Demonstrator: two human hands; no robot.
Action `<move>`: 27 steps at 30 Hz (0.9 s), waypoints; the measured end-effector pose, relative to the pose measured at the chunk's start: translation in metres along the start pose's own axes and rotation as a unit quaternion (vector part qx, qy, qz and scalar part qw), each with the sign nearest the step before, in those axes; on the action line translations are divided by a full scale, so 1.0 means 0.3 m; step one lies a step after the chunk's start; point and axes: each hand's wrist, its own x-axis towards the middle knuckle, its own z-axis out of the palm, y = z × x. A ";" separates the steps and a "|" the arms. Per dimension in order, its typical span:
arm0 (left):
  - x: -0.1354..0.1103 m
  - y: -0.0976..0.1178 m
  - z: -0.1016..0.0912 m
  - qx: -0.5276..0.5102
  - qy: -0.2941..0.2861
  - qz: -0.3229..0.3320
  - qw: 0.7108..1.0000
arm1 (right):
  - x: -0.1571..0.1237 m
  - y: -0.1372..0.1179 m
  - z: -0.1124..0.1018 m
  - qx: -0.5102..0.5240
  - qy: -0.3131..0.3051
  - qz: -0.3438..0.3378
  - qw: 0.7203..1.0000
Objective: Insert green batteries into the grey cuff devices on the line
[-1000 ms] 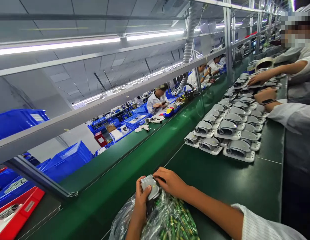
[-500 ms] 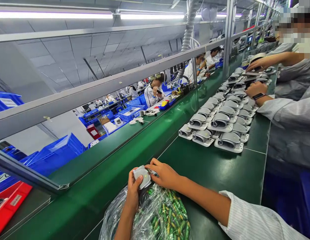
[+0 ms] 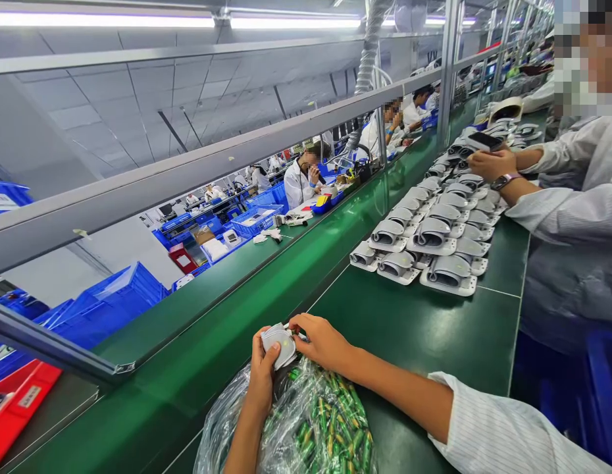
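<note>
My left hand (image 3: 262, 375) is closed around a small grey plastic device (image 3: 279, 342), held just above a clear plastic bag of green batteries (image 3: 310, 428). My right hand (image 3: 322, 342) is curled against the device's far end, its fingertips pinched at the edge; what they pinch is too small to make out. Both hands hover over the near end of the green conveyor belt (image 3: 424, 329).
Several grey devices (image 3: 424, 243) lie in rows further along the belt. A co-worker on the right in a grey coat holds a dark phone-like object (image 3: 486, 141). Blue bins (image 3: 123, 296) and a red tray (image 3: 20, 401) sit at left behind a metal rail (image 3: 187, 178).
The view has shifted slightly; my hands and the device sit a little further left. The co-worker's hand has lifted from the row of devices and now holds a dark object.
</note>
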 end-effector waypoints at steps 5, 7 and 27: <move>-0.008 0.008 0.018 0.016 -0.011 0.022 1.000 | -0.003 -0.003 -0.010 -0.031 -0.024 0.000 0.999; -0.009 0.011 0.020 0.025 -0.024 0.030 0.999 | -0.008 -0.014 -0.021 -0.085 -0.042 -0.017 0.995; -0.006 0.028 -0.013 -0.060 0.040 0.008 0.997 | -0.037 -0.056 -0.021 -0.194 -0.109 -0.104 0.969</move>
